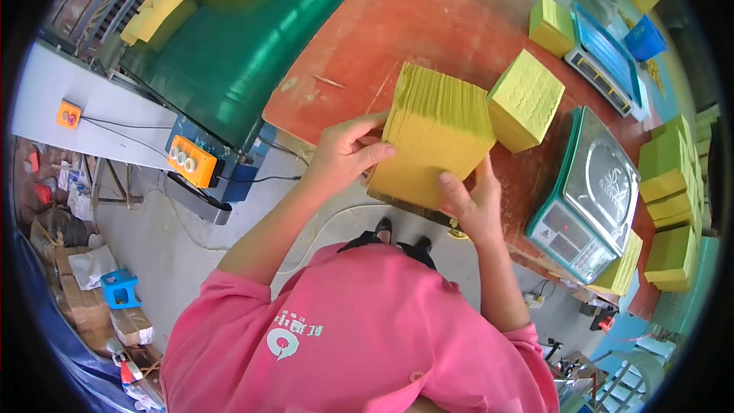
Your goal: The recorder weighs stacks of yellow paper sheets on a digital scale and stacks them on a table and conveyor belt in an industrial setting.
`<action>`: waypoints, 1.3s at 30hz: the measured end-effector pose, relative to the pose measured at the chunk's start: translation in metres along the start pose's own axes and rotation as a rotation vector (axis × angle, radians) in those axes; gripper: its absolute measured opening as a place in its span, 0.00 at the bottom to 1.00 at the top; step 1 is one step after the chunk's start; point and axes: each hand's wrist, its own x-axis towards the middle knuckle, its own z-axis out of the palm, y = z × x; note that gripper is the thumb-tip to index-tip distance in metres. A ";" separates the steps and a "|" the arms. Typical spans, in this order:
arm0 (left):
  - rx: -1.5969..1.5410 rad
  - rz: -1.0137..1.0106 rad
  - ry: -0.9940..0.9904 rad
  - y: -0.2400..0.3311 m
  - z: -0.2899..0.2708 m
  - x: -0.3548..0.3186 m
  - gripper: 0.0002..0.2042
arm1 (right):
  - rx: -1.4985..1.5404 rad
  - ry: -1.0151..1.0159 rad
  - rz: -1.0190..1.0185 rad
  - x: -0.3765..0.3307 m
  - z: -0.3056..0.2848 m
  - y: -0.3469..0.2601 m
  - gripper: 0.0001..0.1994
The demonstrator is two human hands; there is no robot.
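Note:
Between my two hands is a thick stack of yellow paper sheets (pixel 436 141), tilted over the near edge of the red table. My left hand (pixel 344 154) grips its left side, thumb on the near face and fingers behind. My right hand (pixel 475 197) holds the lower right corner, with the thumb on the near face. Just right of it, a second yellow paper stack (pixel 526 99) with a wavy-patterned top sits on the table. Farther right stands a digital scale (pixel 590 191) with a steel pan and green-edged body.
A green conveyor belt (pixel 229 69) carrying yellow stacks runs at the left, beside an orange button box (pixel 191 160). The red table (pixel 336 53) also bears a blue scale (pixel 608 53) and a blue cup (pixel 644 38). More yellow stacks (pixel 669 176) line the right side.

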 end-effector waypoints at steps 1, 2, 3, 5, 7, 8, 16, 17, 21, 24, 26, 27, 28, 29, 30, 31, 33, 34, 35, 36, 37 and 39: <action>0.048 0.015 0.015 0.011 0.001 -0.006 0.20 | -0.087 -0.007 0.065 -0.006 -0.002 -0.017 0.34; 0.046 0.012 0.007 0.016 0.002 -0.005 0.20 | -0.111 0.017 0.077 -0.009 -0.004 -0.027 0.29; 0.132 -0.145 -0.012 0.019 0.002 -0.003 0.20 | -0.110 0.022 0.085 -0.008 -0.005 -0.026 0.29; 0.220 -0.305 -0.032 0.014 0.004 0.002 0.19 | -0.150 -0.045 0.254 -0.001 -0.010 -0.023 0.26; 0.134 -0.350 -0.033 -0.015 0.008 0.009 0.22 | -0.182 -0.027 0.255 -0.001 -0.008 0.002 0.25; 0.139 -0.343 -0.034 -0.026 0.005 0.012 0.22 | -0.164 -0.014 0.243 0.001 -0.007 0.008 0.25; -0.074 -0.353 0.122 -0.033 0.004 -0.002 0.30 | 0.203 0.079 0.260 -0.003 -0.014 0.054 0.24; -0.083 -0.340 0.115 -0.033 0.011 0.000 0.31 | 0.375 0.148 0.213 -0.006 -0.017 0.066 0.23; -0.367 -0.474 0.090 -0.054 0.028 -0.011 0.30 | 0.110 0.294 0.100 -0.020 0.023 0.088 0.21; -0.562 -0.406 0.093 -0.031 0.048 -0.022 0.31 | -0.137 0.326 -0.104 -0.033 0.004 0.042 0.23; -0.693 -0.343 -0.004 -0.010 0.083 -0.013 0.30 | -0.341 0.402 -0.217 -0.050 -0.039 -0.006 0.24; -0.816 -0.286 -0.043 -0.003 0.102 -0.013 0.30 | -0.464 0.430 -0.293 -0.058 -0.066 -0.026 0.25; -0.816 -0.282 -0.062 0.004 0.121 -0.007 0.30 | -0.569 0.478 -0.327 -0.065 -0.090 -0.044 0.26; -0.904 -0.341 -0.094 0.012 0.144 0.006 0.30 | -0.675 0.515 -0.367 -0.071 -0.116 -0.057 0.26; -0.995 -0.405 -0.125 0.018 0.171 0.020 0.30 | -0.708 0.560 -0.391 -0.075 -0.143 -0.065 0.27; -1.022 -0.303 -0.286 0.028 0.201 0.036 0.28 | -0.775 0.627 -0.440 -0.079 -0.173 -0.066 0.26; -0.935 -0.302 -0.239 0.024 0.258 0.068 0.32 | -0.871 0.775 -0.471 -0.081 -0.216 -0.071 0.23; -0.938 -0.260 -0.247 0.031 0.289 0.081 0.29 | -0.924 0.786 -0.449 -0.074 -0.235 -0.067 0.22; -0.861 -0.187 -0.409 0.028 0.314 0.103 0.27 | -0.988 0.809 -0.421 -0.070 -0.255 -0.067 0.20; -0.423 0.291 -0.424 0.031 0.345 0.112 0.25 | -1.062 0.843 -0.384 -0.069 -0.280 -0.064 0.20; -0.281 0.413 -0.341 0.032 0.368 0.117 0.23 | -1.109 0.854 -0.371 -0.063 -0.298 -0.060 0.19; -0.949 -0.041 -0.482 0.015 0.415 0.148 0.28 | -1.105 0.817 -0.408 -0.051 -0.332 -0.052 0.17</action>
